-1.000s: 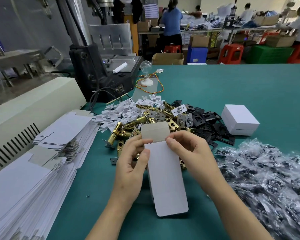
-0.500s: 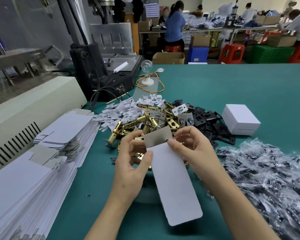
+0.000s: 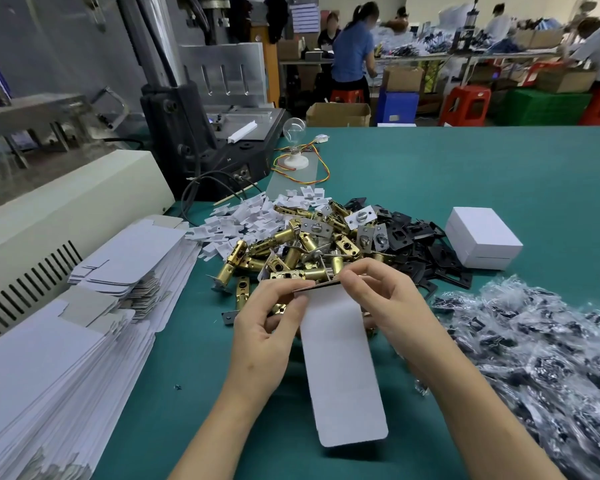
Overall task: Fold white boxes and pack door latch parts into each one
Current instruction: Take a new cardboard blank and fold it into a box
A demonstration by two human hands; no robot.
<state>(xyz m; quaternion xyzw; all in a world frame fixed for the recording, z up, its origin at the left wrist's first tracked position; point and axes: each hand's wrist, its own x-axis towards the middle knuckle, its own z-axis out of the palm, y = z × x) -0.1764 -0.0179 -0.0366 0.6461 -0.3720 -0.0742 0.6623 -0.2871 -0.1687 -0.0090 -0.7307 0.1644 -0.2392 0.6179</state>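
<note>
The flat white box blank [image 3: 343, 368] hangs above the green table [image 3: 465, 174], pinched at its far end by the left hand [image 3: 267, 327] and right hand [image 3: 381, 303], both grasping it at the bent end flap. A crooked crease there could leave the flap skewed. Just beyond lies the pile of brass latches [image 3: 291, 251], black plates [image 3: 413, 244] near it; a finished box [image 3: 482, 237] sits right, bagged parts [image 3: 541, 358] crowd the right forearm.

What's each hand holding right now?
Left hand: pinching the flat white box blank at its top edge.
Right hand: pinching the same blank's top flap.
</note>
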